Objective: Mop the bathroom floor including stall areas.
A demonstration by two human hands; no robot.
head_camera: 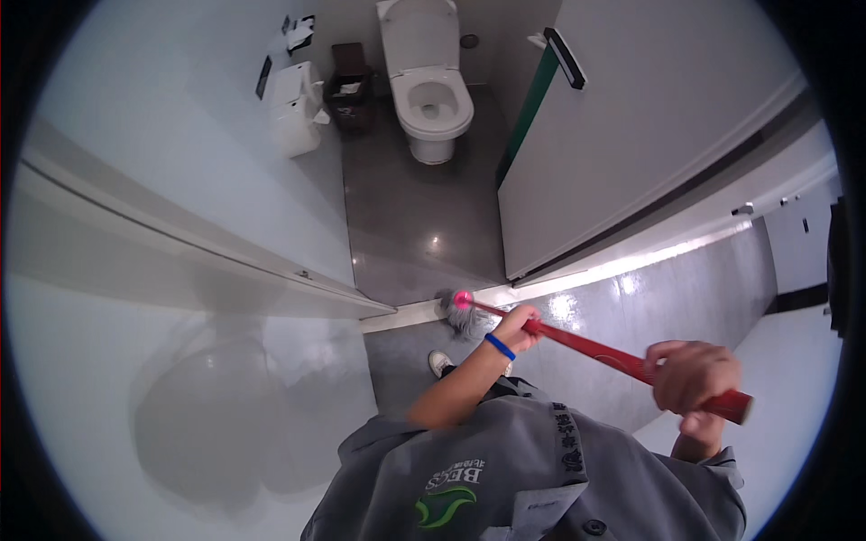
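Observation:
A mop with a red handle [595, 351] slants from the right down to the grey floor. Its pink hub and grey string head [461, 321] lie at the pale threshold strip of a toilet cubicle. Lower on the handle, my left hand [517, 329], with a blue wristband, is closed around it. My right hand [697, 379] grips the handle near its upper end. Beyond the mop head stands a white toilet [433, 101] with its lid raised.
The cubicle door [609, 135] stands open on the right. A paper dispenser [295, 111] is on the left wall. Beside the toilet is a dark waste bin [348, 101] with its lid up. A white partition [304, 284] edges the cubicle's left side.

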